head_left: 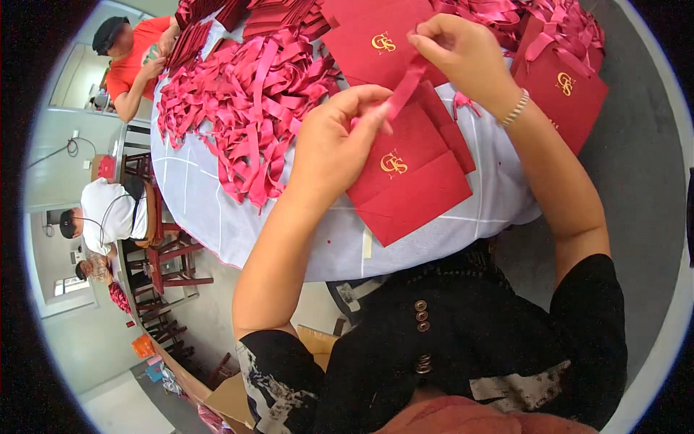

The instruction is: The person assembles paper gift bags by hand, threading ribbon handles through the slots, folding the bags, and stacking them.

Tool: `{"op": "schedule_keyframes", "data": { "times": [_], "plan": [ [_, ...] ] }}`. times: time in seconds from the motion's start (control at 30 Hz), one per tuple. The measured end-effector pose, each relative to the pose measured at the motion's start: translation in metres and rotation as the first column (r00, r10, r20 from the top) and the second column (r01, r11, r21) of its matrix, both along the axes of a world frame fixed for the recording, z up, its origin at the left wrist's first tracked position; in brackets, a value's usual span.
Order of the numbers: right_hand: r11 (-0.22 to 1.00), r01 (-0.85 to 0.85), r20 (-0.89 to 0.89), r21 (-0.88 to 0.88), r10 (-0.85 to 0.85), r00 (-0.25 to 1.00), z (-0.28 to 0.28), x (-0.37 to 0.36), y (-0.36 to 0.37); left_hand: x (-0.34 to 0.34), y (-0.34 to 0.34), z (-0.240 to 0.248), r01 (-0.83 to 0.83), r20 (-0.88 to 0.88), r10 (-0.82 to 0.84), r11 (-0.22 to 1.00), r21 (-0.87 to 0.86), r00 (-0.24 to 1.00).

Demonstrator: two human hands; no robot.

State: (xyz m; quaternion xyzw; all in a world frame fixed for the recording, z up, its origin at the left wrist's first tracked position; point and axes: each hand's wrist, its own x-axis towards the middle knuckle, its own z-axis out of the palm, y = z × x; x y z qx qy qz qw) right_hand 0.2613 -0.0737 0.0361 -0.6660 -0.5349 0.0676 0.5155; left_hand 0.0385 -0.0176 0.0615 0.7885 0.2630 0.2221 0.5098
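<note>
Over the table, a pink-red satin ribbon (408, 90) is stretched between my two hands. My left hand (338, 141) is closed on its lower end, thumb against fingers. At the other end, my right hand (463, 61) pinches the ribbon between thumb and fingertips. Below them lie flat red paper bags (426, 199) with gold emblems, overlapping one another. Another red bag (354, 47) lies just beyond my hands. Whether the ribbon is fixed to a bag I cannot tell, as my fingers cover its ends.
A big heap of loose ribbons (246, 108) covers the left of the cloth-covered table (195, 188). Stacked red bags (285, 18) lie behind it. More bags with ribbons (567, 94) are at the right. A person in an orange-red shirt (134, 61) works across the table; others sit farther left.
</note>
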Motion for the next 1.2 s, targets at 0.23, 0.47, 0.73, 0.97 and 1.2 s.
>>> {"op": "schedule_keyframes", "data": {
  "times": [0.23, 0.47, 0.73, 0.97, 1.2],
  "plan": [
    [0.636, -0.751, -0.679, 0.176, 0.631, 0.375, 0.034, -0.028, -0.081, -0.002, 0.016, -0.015, 0.057, -0.229, 0.006, 0.962, 0.267, 0.973],
    [0.67, -0.74, -0.669, -0.063, 0.521, 0.529, 0.012, -0.049, -0.103, 0.003, 0.02, -0.01, 0.164, -0.396, -0.113, 0.982, 0.098, 0.911],
    [0.951, -0.232, -0.06, -0.206, 0.224, 0.973, -0.008, -0.059, -0.078, -0.006, 0.01, -0.012, 0.2, -0.312, -0.082, 0.908, 0.368, 0.947],
    [0.972, -0.212, 0.157, -0.098, 0.226, 0.961, -0.012, -0.067, -0.069, -0.012, -0.007, -0.01, 0.091, -0.28, 0.042, 0.891, 0.444, 0.959],
    [0.969, -0.178, 0.158, -0.171, 0.205, 0.966, -0.01, -0.074, -0.061, -0.013, -0.012, -0.02, 0.064, -0.195, 0.04, 0.865, 0.498, 0.98]
  ]
}}
